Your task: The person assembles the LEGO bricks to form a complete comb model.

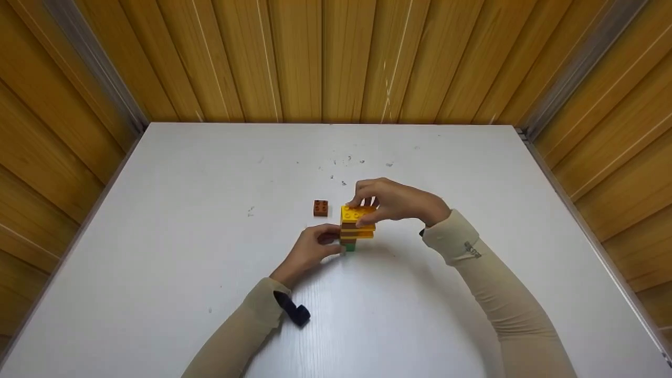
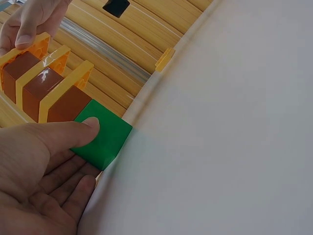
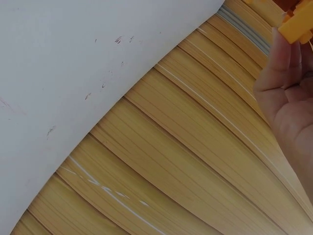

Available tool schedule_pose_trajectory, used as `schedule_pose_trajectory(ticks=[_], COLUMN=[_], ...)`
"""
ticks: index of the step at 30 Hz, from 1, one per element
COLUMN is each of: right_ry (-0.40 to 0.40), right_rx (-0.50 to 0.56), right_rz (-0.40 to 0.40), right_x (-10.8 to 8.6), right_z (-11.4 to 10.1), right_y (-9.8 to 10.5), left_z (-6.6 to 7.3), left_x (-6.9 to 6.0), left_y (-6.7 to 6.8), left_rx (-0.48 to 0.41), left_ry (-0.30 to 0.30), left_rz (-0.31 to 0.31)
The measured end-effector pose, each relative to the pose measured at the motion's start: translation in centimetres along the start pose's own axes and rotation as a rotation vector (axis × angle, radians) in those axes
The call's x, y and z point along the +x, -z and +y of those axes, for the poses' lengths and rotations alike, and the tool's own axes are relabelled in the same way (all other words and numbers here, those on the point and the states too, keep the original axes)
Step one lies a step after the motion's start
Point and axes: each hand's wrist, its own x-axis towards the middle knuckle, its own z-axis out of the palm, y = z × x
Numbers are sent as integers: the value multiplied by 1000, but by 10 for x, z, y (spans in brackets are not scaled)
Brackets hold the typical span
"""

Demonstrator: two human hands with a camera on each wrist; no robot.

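L hand [image 1: 311, 250] grips the green block [image 2: 108, 139] at the tower's [image 1: 349, 227] base, thumb on its side; R hand [image 1: 392, 200] pinches the top yellow plate [image 1: 348, 214]. Tower's upright approx. mid bench [image 1: 168, 252], brown blocks [image 2: 43, 87] alternating w/ yellow plates [image 2: 68, 83]. Loose brown brick [image 1: 321, 208] nearby, just beyond L hand.

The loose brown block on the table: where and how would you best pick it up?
Probably by two opposite side walls, pinched from above and its left: the brown block sits studs up, apart from the tower standing close on its right.
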Motion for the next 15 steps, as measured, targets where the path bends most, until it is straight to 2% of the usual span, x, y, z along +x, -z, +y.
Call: schedule_pose_trajectory(ticks=[3,10,15], right_ry=[-6,-6,-12], right_rx=[-8,-58,-82], right_rz=[0,3,-4], right_x=[0,1,1], right_z=[0,-2,-5], right_y=[-1,-2,-2], left_z=[0,2,1], left_x=[0,0,0], left_y=[0,0,1], left_rx=[-2,49,47], left_ry=[-10,25,31], left_rz=[-2,8,7])
